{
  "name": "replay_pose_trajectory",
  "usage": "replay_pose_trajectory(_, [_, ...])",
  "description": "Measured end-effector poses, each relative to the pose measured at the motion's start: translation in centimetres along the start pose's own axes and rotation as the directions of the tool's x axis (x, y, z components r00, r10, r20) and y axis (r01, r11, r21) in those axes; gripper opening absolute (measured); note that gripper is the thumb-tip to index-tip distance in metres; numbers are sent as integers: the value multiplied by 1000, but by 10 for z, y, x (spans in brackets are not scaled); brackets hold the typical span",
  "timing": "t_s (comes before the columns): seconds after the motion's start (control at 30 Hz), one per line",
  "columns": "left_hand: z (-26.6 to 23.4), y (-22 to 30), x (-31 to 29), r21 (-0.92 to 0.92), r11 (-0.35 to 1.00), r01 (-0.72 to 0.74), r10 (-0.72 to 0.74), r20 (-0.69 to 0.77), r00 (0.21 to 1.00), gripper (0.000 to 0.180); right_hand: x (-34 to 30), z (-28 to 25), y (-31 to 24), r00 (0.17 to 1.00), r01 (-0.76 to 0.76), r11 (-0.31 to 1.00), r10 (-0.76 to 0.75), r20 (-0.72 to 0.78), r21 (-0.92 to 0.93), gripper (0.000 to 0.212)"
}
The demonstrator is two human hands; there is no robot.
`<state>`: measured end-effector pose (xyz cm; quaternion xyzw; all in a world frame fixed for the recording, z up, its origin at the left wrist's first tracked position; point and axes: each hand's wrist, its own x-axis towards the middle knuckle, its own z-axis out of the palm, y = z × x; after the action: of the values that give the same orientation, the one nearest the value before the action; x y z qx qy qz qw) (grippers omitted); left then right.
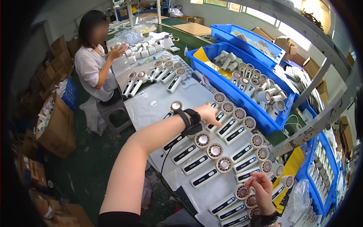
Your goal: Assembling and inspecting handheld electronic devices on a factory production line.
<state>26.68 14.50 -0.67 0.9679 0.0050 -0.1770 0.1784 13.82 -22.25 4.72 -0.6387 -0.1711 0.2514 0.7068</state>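
White handheld fans with round beige-brown heads and black handle panels lie in rows on the table (147, 113). My left hand (208, 114), arm stretched forward, is over the far row, with its fingers around the handle of one handheld fan (219, 98); part of that fan is hidden under the hand. Nearer to me, my right hand (262, 190) hovers beside the head of a fan (241, 192) at the lower right. Its fingers are half curled and apart, with nothing visible between them. Another row of fans (204, 176) lies between the arms.
A blue bin (242, 102) with more fans stands along the table's right side, another blue bin (261, 47) behind it. Across the table, a person (96, 60) sits with raised hands near white cylindrical parts (145, 51). A metal post (287, 147) rises at the right.
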Motion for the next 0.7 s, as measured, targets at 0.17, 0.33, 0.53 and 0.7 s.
replay_pose_trajectory(0.17, [-85,-105,-8,22,995,93,-79,-363,928,101,-4,-12,-12,999,20,993,-25,-41,-119,19])
replay_pose_trajectory(0.33, [-94,-223,-22,-135,953,270,-300,-540,787,108,-8,-26,-11,989,29,988,-51,-141,-148,16])
replay_pose_trajectory(0.53, [-74,-258,10,-35,945,325,-313,-386,868,94,-11,-37,-6,980,-21,995,1,-201,-94,18])
replay_pose_trajectory(0.7, [-63,-243,23,-153,932,328,-360,-465,809,79,-19,-42,-9,966,26,990,-61,-249,-142,19])
